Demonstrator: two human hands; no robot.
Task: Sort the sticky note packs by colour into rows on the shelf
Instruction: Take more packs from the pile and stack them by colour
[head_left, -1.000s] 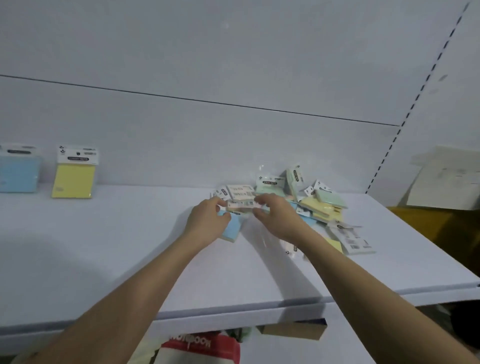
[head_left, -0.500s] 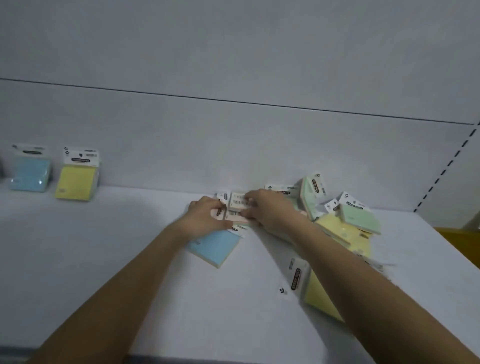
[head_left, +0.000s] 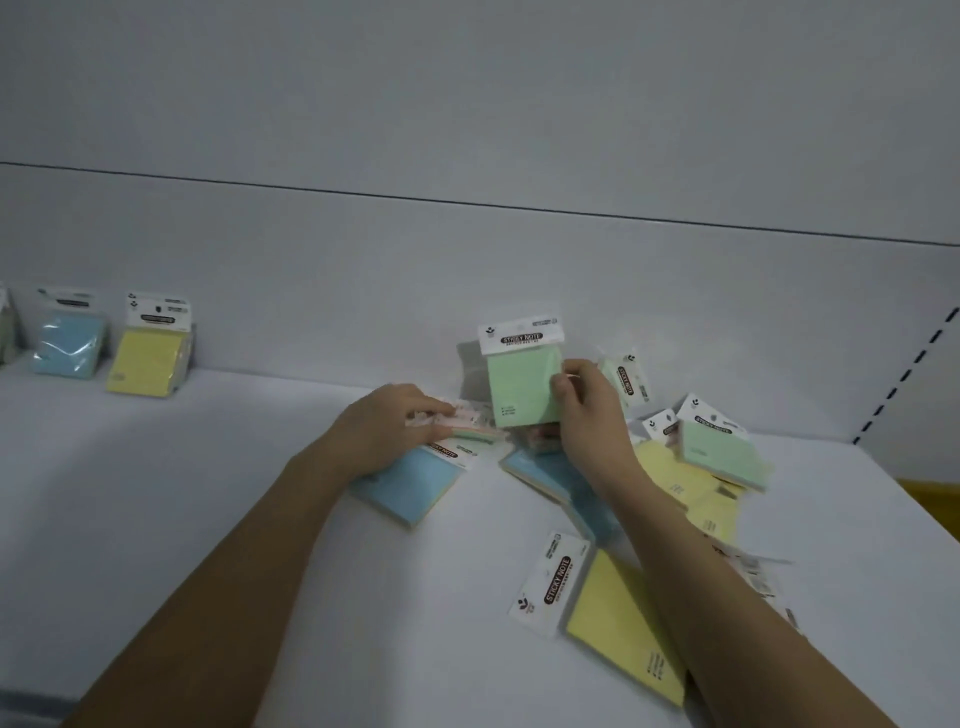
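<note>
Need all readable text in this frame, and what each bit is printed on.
"STICKY NOTE": header card of the green pack that the right hand holds upright.
"STICKY NOTE": header card of the yellow pack lying nearest the shelf's front.
Likely "STICKY NOTE", tilted and soft: header of the green pack lying at the pile's right.
Too blurred to read: small print on all headers, the upright blue pack and upright yellow pack at far left, barcode labels.
</note>
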